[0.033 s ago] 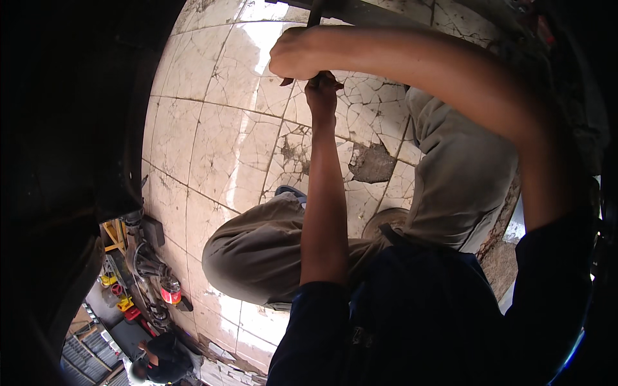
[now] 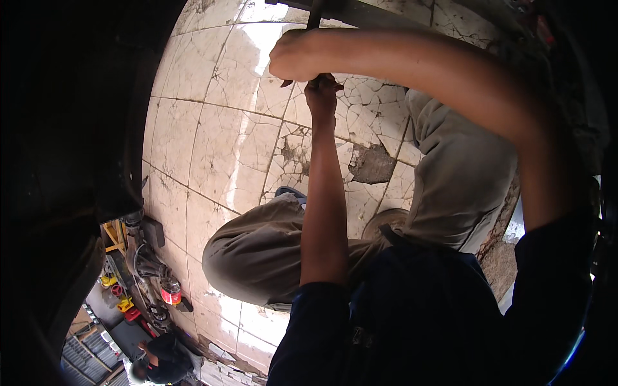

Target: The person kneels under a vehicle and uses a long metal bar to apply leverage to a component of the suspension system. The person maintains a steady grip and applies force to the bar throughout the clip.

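At the top of the head view, my right hand (image 2: 295,55) is closed round a dark rod-like piece (image 2: 315,15), which shows above the fist and runs up to a dark beam (image 2: 370,14). Just below it, my left hand (image 2: 321,96) has its fingers closed on the lower dark end of what looks like the same piece. The two fists are almost touching, one above the other. A small reddish-brown tip (image 2: 286,83) pokes out under my right fist; its kind is unclear. My right forearm crosses over from the right and hides part of the beam.
Cracked pale tiles (image 2: 212,138) cover the floor, with a broken hole (image 2: 373,163) near my bent legs. A large dark body fills the left side. At the lower left are metal parts (image 2: 147,264), a red-labelled container (image 2: 170,293), yellow items and another person (image 2: 166,357).
My right forearm has dipped very slightly. Both hands keep their hold on the dark piece.
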